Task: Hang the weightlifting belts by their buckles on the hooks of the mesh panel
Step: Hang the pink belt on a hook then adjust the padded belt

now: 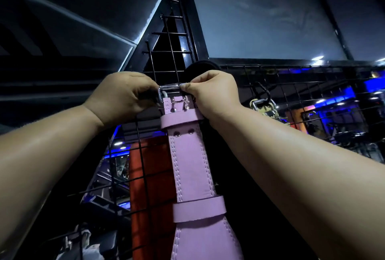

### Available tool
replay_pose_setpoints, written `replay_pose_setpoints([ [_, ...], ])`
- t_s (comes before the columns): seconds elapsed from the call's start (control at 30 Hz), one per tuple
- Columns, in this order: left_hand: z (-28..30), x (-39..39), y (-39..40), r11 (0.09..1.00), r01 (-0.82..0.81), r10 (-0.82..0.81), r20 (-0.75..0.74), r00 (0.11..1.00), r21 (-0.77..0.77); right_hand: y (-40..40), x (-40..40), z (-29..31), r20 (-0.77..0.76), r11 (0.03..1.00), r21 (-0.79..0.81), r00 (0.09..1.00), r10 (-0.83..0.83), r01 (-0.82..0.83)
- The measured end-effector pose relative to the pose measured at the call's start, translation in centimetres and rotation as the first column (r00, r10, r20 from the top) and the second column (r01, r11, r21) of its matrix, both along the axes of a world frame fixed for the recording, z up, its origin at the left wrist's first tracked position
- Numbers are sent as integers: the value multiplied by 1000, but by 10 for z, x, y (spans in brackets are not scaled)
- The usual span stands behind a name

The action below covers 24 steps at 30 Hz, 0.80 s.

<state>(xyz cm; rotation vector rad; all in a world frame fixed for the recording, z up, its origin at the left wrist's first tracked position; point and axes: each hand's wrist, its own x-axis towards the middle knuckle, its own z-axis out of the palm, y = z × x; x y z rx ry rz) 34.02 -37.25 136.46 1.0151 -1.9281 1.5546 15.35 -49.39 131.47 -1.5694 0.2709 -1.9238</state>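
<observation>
A pink weightlifting belt hangs down the middle of the view in front of the black mesh panel. Its chrome buckle is at the top, level with the panel's wires. My left hand grips the buckle's left end. My right hand pinches the buckle's right end. The hook behind the buckle is hidden by my fingers. A black hook to the right carries a metal chain and clip.
A red belt or pad hangs behind the pink belt on the mesh. A round black piece sits on the panel just above my hands. Blue lights and dark gym equipment show through the mesh at right.
</observation>
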Motion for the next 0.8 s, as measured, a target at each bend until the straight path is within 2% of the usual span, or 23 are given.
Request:
replay_pose_setpoints([
  [0.53, 2, 1, -3, 999, 6, -7, 19, 1000, 38, 3, -1, -5, 2, 993, -46, 994, -108, 108],
  [0.8, 4, 1, -3, 999, 13, -14, 29, 999, 52, 4, 1, -6, 46, 1000, -10, 999, -2, 2],
])
